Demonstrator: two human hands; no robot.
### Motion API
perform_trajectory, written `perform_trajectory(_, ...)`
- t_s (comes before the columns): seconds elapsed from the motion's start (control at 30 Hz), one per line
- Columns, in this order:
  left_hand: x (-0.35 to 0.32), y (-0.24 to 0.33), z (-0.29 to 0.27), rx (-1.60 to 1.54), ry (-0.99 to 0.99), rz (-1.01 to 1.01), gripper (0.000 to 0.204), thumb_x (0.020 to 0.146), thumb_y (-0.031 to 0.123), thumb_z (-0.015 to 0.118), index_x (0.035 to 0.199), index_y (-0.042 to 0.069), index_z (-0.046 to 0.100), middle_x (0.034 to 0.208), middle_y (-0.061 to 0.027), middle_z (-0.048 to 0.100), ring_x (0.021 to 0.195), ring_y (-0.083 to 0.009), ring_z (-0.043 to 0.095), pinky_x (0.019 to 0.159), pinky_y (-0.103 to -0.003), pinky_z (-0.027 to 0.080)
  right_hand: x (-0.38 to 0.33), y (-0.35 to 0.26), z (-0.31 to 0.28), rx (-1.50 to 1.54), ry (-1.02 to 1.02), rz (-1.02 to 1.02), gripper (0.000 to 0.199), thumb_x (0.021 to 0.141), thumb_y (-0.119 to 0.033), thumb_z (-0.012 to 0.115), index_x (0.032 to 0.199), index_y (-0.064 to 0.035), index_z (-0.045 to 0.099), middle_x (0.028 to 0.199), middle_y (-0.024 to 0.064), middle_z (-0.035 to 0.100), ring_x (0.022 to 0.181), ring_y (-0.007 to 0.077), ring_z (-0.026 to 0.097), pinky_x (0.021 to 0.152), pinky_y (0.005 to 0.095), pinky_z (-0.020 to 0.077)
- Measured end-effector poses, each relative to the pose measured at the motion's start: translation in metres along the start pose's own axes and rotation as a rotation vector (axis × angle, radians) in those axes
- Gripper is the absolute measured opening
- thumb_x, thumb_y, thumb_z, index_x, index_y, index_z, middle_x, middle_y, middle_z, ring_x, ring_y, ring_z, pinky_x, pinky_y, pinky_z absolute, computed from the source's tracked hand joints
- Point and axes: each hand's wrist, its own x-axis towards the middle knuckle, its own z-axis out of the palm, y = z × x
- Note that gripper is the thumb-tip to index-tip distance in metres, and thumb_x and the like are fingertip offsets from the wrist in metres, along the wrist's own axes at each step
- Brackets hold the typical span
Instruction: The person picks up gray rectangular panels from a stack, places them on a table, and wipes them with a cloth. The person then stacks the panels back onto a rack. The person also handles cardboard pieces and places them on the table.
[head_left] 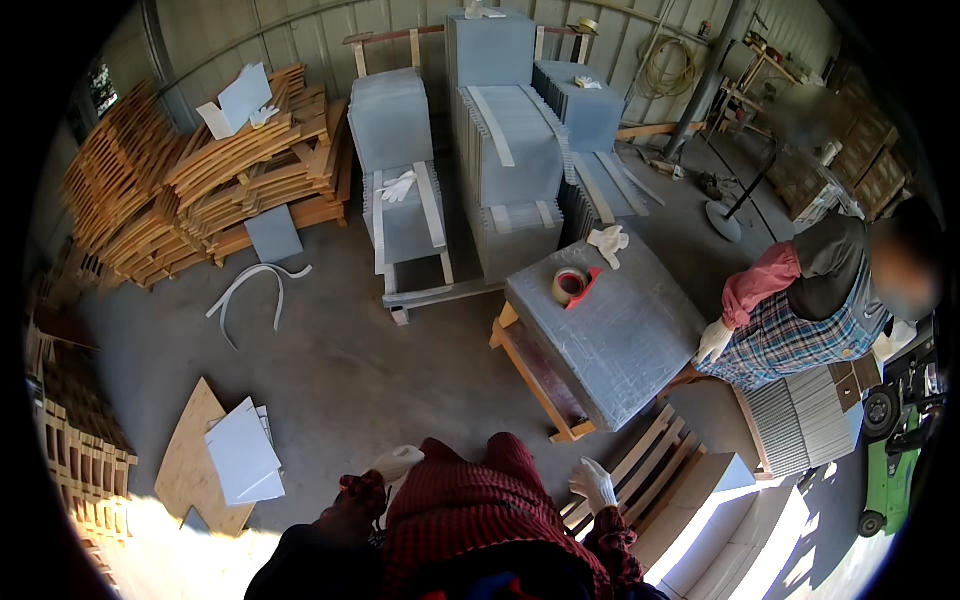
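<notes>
My left hand [397,463], in a white glove, hangs beside the front of my red-and-black checked garment [455,510]; its fingers are too unclear to read. On the other side, my right hand [593,483], also gloved in white, is held low with its fingers loosely stretched and nothing in them. It is nearest to a slatted wooden pallet [640,465]. Ahead to the right stands a low wooden-legged table [540,375] bearing a broad grey slab-like stack [620,330]. On that lie a red tape dispenser with a tape roll [571,287] and a white glove [607,245].
Grey stacked sheets [510,140] stand at the back, wooden pallets [250,170] at the far left. White sheets [243,455] rest on a plywood board [190,440]. Curved strips [235,290] lie on the floor. Another person [810,290] bends at the right near a green vehicle [890,480].
</notes>
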Motion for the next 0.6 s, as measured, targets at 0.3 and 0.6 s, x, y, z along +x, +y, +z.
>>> perform_trajectory(0.3, 0.133, 0.077, -0.013, 0.283, -0.023, 0.026, 0.05, 0.097, 0.046, 0.051, 0.121, 0.003, 0.064, 0.118, -0.0186, 0.067, 0.115, -0.0348, 0.06, 0.101, -0.042, 0.044, 0.155, -0.124, 0.048, -0.305, -0.198, 0.045, 0.047, 0.098, -0.04, 0.058, 0.126, -0.0034, 0.066, 0.1, 0.0105, 0.072, 0.086, 0.0204, 0.07, 0.074, 0.0317, 0.056)
perform_trajectory(0.6, 0.222, 0.264, -0.063, 0.166, 0.066, 0.021, 0.065, 0.098, 0.051, 0.056, 0.145, 0.006, 0.052, 0.143, -0.0156, 0.059, 0.135, -0.0292, 0.053, 0.113, -0.036, 0.039, 0.242, -0.309, 0.147, -0.4, -0.475, -0.287, 0.047, 0.103, -0.031, 0.056, 0.136, 0.0023, 0.058, 0.108, 0.0146, 0.073, 0.092, 0.02, 0.072, 0.082, 0.032, 0.0558)
